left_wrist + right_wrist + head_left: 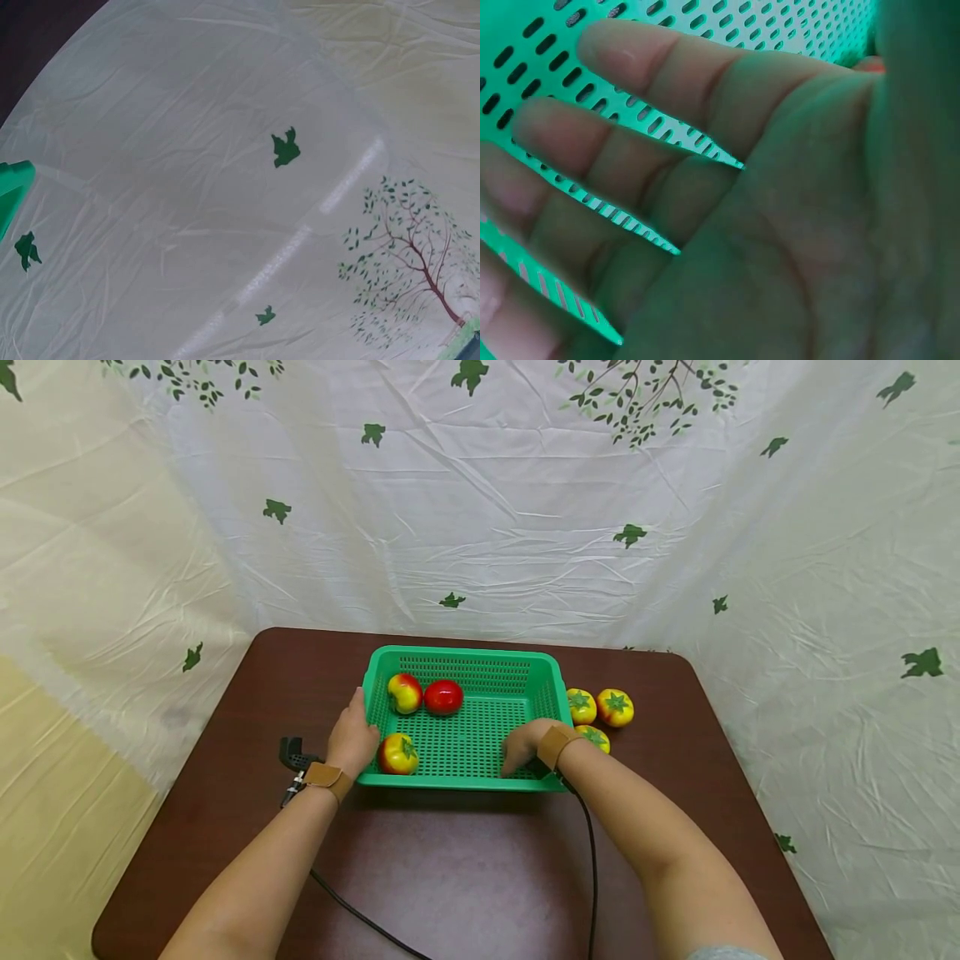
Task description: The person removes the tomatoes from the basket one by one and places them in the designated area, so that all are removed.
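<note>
A green plastic basket (465, 782) with slotted walls stands on the table. At its left end my left hand (352, 739) holds the rim, thumb over the edge and fingers along the outside. My right hand (527, 745) reaches down inside the front right corner; in the right wrist view its fingers are spread and fairly straight beside the slotted wall, with nothing in the palm. Within the basket lie a red-and-yellow fruit (405, 693), a red fruit (443, 697) and a yellow-red persimmon (397, 754). The left wrist view shows only a green basket corner (13, 191), not the hand.
Just right of the basket sit three yellow-red persimmons (615, 707), one partly behind the right wrist. Black cables (592, 868) run from both wrist cameras over the brown table (465, 868). A white curtain (480, 527) with green leaf prints hangs behind.
</note>
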The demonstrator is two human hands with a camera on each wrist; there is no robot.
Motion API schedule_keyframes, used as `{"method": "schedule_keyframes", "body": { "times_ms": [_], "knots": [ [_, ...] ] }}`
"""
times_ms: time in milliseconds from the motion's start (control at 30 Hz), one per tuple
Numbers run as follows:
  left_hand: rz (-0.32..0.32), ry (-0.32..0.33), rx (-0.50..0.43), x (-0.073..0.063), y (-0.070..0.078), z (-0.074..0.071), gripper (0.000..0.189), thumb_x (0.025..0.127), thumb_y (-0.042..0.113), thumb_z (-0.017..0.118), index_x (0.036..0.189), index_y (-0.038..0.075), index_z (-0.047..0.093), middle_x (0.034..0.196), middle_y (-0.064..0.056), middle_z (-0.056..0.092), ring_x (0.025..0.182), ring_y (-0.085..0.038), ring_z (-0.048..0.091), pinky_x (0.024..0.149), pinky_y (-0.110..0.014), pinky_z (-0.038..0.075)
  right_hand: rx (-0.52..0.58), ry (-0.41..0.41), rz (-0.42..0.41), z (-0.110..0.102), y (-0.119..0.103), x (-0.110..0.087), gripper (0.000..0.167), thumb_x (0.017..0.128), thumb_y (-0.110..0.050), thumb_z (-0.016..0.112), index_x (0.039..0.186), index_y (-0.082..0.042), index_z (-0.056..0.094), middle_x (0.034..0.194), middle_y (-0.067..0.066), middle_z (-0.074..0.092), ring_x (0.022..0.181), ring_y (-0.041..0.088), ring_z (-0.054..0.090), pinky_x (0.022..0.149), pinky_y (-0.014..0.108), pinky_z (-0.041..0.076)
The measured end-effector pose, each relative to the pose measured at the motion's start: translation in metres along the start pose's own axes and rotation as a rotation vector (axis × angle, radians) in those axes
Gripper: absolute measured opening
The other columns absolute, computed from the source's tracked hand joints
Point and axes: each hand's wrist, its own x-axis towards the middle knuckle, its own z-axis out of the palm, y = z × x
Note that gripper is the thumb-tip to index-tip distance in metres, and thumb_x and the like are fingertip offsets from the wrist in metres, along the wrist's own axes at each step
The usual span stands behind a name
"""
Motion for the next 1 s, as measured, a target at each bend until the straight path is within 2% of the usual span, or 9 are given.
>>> {"method": "schedule_keyframes", "body": {
  "times_ms": [67, 233, 367, 467, 533, 600, 733, 867, 1000],
  "knots": [
    [0.002, 0.002, 0.0, 0.0, 0.0, 0.0, 0.074, 0.101, 0.008, 0.046, 0.162, 0.006, 0.004, 0.162, -0.025, 0.028, 0.145, -0.044, 0.037, 0.117, -0.061, 0.034, 0.02, -0.027, 0.0, -0.001, 0.0, 0.0, 0.027, 0.093, -0.042, 0.06, 0.083, -0.016, 0.056, 0.079, 0.0, 0.044, 0.068, 0.014, 0.04, 0.064, 0.029, 0.034],
    [0.001, 0.0, 0.003, 0.0, 0.001, 0.0, 0.074, 0.102, 0.009, 0.046, 0.162, 0.006, 0.004, 0.162, -0.026, 0.028, 0.145, -0.044, 0.037, 0.117, -0.061, 0.034, 0.03, -0.04, -0.049, 0.0, -0.001, -0.003, 0.031, 0.096, -0.046, 0.057, 0.081, -0.019, 0.058, 0.083, -0.003, 0.049, 0.07, 0.012, 0.043, 0.067, 0.028, 0.036],
    [-0.004, -0.003, 0.007, -0.001, 0.001, 0.0, 0.074, 0.102, 0.009, 0.046, 0.162, 0.007, 0.003, 0.162, -0.026, 0.028, 0.145, -0.044, 0.037, 0.117, -0.061, 0.034, 0.09, -0.035, -0.106, 0.001, -0.004, -0.003, 0.035, 0.099, -0.046, 0.054, 0.079, -0.018, 0.056, 0.074, -0.004, 0.049, 0.063, 0.01, 0.044, 0.063, 0.025, 0.039],
    [0.0, 0.001, 0.009, -0.002, 0.002, -0.001, 0.074, 0.102, 0.009, 0.046, 0.162, 0.006, 0.003, 0.161, -0.027, 0.029, 0.144, -0.045, 0.038, 0.117, -0.061, 0.035, 0.114, 0.074, -0.138, 0.0, -0.007, 0.0, 0.029, 0.1, -0.042, 0.056, 0.092, -0.015, 0.064, 0.08, -0.001, 0.058, 0.069, 0.012, 0.05, 0.064, 0.026, 0.043],
    [0.002, 0.003, 0.011, -0.002, 0.002, -0.001, 0.074, 0.102, 0.009, 0.046, 0.162, 0.006, 0.003, 0.161, -0.027, 0.029, 0.144, -0.045, 0.038, 0.116, -0.061, 0.035, 0.106, 0.196, -0.162, -0.001, -0.01, 0.005, 0.03, 0.1, -0.039, 0.057, 0.109, -0.011, 0.066, 0.1, 0.004, 0.065, 0.085, 0.016, 0.058, 0.074, 0.03, 0.05],
    [0.004, 0.005, 0.011, -0.002, 0.001, 0.0, 0.074, 0.102, 0.009, 0.046, 0.162, 0.006, 0.003, 0.161, -0.027, 0.029, 0.144, -0.045, 0.038, 0.116, -0.061, 0.035, 0.09, 0.314, -0.195, -0.004, -0.014, 0.011, 0.038, 0.099, -0.036, 0.059, 0.125, -0.009, 0.064, 0.123, 0.008, 0.065, 0.108, 0.02, 0.06, 0.09, 0.035, 0.053],
    [0.009, 0.011, 0.013, -0.001, 0.0, 0.001, 0.073, 0.102, 0.008, 0.046, 0.162, 0.006, 0.004, 0.161, -0.027, 0.029, 0.143, -0.045, 0.038, 0.116, -0.061, 0.036, 0.107, 0.476, -0.236, -0.008, -0.026, 0.023, 0.053, 0.098, -0.034, 0.062, 0.144, -0.008, 0.052, 0.149, 0.013, 0.051, 0.14, 0.031, 0.045, 0.113, 0.046, 0.044],
    [0.02, 0.018, 0.011, 0.0, -0.001, 0.002, 0.074, 0.101, 0.008, 0.046, 0.162, 0.005, 0.005, 0.16, -0.027, 0.03, 0.142, -0.045, 0.039, 0.115, -0.061, 0.037, 0.119, 0.582, -0.221, -0.01, -0.038, 0.032, 0.066, 0.095, -0.035, 0.067, 0.153, -0.015, 0.042, 0.159, 0.018, 0.037, 0.146, 0.037, 0.037, 0.116, 0.051, 0.041],
    [0.023, 0.019, 0.013, 0.001, -0.002, 0.003, 0.074, 0.101, 0.008, 0.047, 0.162, 0.005, 0.005, 0.16, -0.027, 0.031, 0.142, -0.046, 0.04, 0.115, -0.061, 0.037, 0.118, 0.634, -0.193, -0.011, -0.046, 0.039, 0.073, 0.093, -0.036, 0.069, 0.157, -0.022, 0.036, 0.164, 0.019, 0.024, 0.148, 0.042, 0.032, 0.116, 0.054, 0.04]
  ]
}}
